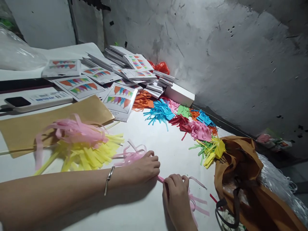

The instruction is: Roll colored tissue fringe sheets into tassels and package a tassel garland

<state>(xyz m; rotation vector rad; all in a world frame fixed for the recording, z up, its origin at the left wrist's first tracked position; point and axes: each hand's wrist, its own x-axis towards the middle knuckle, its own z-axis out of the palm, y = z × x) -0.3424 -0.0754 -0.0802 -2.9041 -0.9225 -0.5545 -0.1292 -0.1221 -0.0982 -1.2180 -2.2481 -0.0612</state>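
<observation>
A pink paper tassel (131,156) stretches between my two hands above the white tabletop. Its middle is a thin twisted band that shows in the gap between them. My left hand (147,165), with a bracelet at the wrist, has its fingers curled closed around one side of the band, loose strips fanning out behind it. My right hand (176,195) pinches the other side, and more pink strips trail out past its fingers. To the left lie loose pink fringed strips (79,130) on top of yellow fringed paper (89,154).
Printed cards (121,99) with bunting pictures are heaped at the back left, near a white handheld device (38,100) and brown paper (79,112). Coloured tassel bundles (160,110) line the wall side beside a white box (180,94). An open brown bag (238,160) stands right.
</observation>
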